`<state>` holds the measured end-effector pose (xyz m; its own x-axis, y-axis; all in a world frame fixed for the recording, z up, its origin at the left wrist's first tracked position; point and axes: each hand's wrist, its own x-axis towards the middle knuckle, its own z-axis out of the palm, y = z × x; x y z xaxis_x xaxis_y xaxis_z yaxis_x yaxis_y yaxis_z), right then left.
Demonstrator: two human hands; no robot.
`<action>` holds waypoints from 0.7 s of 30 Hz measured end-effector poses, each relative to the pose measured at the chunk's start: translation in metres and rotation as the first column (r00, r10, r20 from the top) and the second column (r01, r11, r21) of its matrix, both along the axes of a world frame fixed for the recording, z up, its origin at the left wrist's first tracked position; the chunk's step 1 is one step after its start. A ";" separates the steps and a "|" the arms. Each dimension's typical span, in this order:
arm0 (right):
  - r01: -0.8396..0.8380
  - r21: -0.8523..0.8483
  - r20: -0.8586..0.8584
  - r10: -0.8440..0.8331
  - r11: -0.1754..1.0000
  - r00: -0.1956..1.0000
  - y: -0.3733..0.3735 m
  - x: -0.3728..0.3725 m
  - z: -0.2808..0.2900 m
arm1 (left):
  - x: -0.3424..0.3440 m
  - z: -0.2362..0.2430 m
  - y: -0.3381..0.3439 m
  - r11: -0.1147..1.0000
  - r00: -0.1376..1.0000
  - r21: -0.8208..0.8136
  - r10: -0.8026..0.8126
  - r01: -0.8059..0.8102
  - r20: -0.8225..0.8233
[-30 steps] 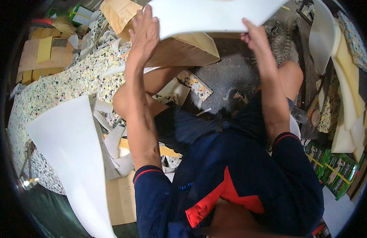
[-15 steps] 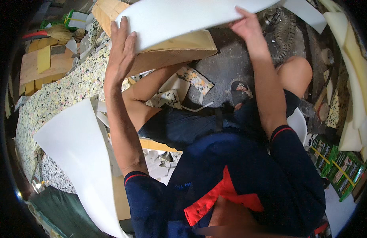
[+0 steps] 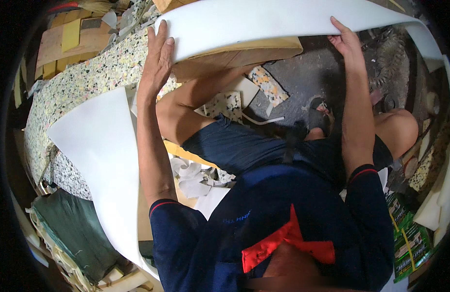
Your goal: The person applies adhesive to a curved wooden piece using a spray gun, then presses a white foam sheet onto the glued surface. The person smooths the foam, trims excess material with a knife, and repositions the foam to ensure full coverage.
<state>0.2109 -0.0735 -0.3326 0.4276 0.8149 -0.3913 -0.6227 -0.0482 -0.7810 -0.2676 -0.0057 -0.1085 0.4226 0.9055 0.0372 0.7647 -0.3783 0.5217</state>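
Note:
A long white foam-like sheet [image 3: 254,19] stretches across the top of the view, over a wooden block with a curved top [image 3: 244,54]. At the sheet's left end lies my left hand [image 3: 157,65], its fingers stretched out and apart against the edge. My right hand [image 3: 347,45] pinches the sheet's near edge farther right, index finger on top and the other fingers curled below. Beyond it the sheet's right end bends downward. A second white sheet [image 3: 106,141], curved in outline, rests to the left of my left forearm.
Speckled foam [image 3: 96,78] forms a large mound at left. White scraps [image 3: 191,177] lie by my thigh, and a multicoloured foam offcut [image 3: 269,86] is on the dark floor. Dark green cloth [image 3: 76,228] sits at lower left. Green packages [image 3: 409,246] lie at lower right.
My right hand has moved right along the sheet's edge, and more of the sheet's right end shows. The whole view has shifted; my left hand stays at the left end.

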 end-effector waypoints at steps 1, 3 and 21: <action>0.001 -0.019 -0.009 -0.002 1.000 1.000 0.004 -0.006 -0.009 | -0.001 -0.001 -0.001 0.999 1.000 0.028 -0.018 0.019 -0.015; 0.041 -0.052 -0.014 -0.042 0.998 0.999 0.010 -0.017 -0.023 | 0.000 -0.001 -0.002 0.997 0.992 0.076 -0.010 0.020 -0.125; 0.056 -0.212 -0.064 -0.071 0.976 0.995 0.010 -0.050 -0.068 | 0.082 -0.008 -0.001 0.785 0.371 0.002 -0.290 0.620 -0.882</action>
